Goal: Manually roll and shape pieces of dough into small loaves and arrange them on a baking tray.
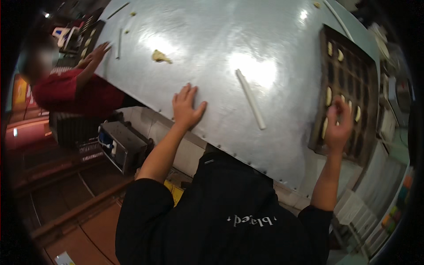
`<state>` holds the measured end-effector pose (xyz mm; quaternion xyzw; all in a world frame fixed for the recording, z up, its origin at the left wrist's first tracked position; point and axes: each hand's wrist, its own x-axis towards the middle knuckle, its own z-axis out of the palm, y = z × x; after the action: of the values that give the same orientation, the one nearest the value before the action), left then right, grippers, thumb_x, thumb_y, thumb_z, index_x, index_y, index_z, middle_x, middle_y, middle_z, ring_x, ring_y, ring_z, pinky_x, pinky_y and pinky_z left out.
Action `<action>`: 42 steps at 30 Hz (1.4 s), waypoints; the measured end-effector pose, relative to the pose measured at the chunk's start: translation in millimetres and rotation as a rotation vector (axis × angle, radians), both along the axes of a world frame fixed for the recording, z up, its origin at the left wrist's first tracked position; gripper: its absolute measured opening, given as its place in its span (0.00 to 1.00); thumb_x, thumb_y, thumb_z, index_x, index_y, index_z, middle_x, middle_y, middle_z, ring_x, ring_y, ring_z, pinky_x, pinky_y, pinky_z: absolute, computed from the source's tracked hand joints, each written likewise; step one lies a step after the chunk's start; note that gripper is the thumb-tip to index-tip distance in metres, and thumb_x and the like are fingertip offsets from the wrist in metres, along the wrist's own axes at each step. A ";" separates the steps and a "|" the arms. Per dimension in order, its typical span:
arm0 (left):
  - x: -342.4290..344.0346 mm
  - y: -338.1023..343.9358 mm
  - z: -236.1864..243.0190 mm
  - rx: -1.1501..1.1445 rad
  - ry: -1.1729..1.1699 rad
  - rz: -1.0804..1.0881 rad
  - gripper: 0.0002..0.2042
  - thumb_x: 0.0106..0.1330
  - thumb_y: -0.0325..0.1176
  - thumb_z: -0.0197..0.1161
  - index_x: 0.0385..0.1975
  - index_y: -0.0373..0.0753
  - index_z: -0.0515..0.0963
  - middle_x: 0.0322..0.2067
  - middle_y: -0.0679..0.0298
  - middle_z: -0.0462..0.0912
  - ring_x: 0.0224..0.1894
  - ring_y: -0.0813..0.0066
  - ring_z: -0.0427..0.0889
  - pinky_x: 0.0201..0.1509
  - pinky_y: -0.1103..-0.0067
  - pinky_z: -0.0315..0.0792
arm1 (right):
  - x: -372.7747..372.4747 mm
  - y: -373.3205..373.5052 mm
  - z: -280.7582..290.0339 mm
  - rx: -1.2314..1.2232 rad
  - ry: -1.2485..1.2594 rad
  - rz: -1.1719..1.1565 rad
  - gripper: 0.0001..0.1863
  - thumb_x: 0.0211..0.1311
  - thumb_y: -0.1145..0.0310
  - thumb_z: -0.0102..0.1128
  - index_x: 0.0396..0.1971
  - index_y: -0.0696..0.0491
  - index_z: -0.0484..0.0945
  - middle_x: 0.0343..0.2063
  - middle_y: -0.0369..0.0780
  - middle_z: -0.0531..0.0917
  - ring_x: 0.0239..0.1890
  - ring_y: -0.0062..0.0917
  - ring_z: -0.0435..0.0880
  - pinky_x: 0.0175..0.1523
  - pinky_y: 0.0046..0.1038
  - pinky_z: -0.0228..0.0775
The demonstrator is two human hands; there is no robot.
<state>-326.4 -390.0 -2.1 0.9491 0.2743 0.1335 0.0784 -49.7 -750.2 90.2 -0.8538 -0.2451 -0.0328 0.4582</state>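
My left hand (187, 108) lies flat near the close edge of the metal-topped table (212, 110), fingers spread, holding nothing. Over the near part of a dark slotted baking tray (317, 128) on the right, my right hand (339, 126) has its fingers bent together; whatever they may hold is hidden. Pale curved dough pieces sit in some of the tray's slots, including one dough piece (329, 96) just left of my right fingers. Between my hands, apart from both, a slim white rolling pin (251, 99) lies at a slant.
A lump of yellowish dough (161, 56) lies farther up the table. Across on the left, a person in a red shirt (75, 92) rests a hand at the table edge, near another thin rod (119, 43) and a second tray (93, 37). A metal box (123, 143) stands below, left.
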 end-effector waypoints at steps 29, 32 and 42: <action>1.6 156.0 74.3 -1.799 -0.559 -0.320 0.12 0.63 0.22 0.61 0.46 0.31 0.71 0.42 0.60 0.79 0.44 0.76 0.79 0.51 0.80 0.75 | -179.1 356.2 26.7 0.097 0.679 0.438 0.14 0.63 0.71 0.61 0.46 0.61 0.79 0.32 0.37 0.84 0.33 0.19 0.81 0.41 0.19 0.73; 9.6 145.7 87.2 -1.601 -0.428 -0.195 0.10 0.64 0.23 0.62 0.43 0.33 0.70 0.41 0.60 0.78 0.44 0.75 0.78 0.51 0.78 0.75 | -176.9 342.8 12.1 0.190 0.747 0.415 0.14 0.62 0.70 0.62 0.46 0.60 0.79 0.33 0.39 0.84 0.34 0.19 0.82 0.42 0.20 0.74; 27.8 173.0 80.5 -1.639 -0.928 0.194 0.17 0.67 0.29 0.60 0.53 0.34 0.65 0.46 0.59 0.76 0.51 0.68 0.76 0.54 0.74 0.74 | -157.1 269.8 -38.9 1.094 0.930 -0.299 0.15 0.67 0.73 0.50 0.53 0.56 0.71 0.47 0.41 0.76 0.49 0.26 0.75 0.55 0.30 0.69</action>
<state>-298.6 -217.0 78.4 0.4236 0.3020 0.2694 0.8105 -206.8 -480.4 51.3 -0.4530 0.1452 0.1531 0.8662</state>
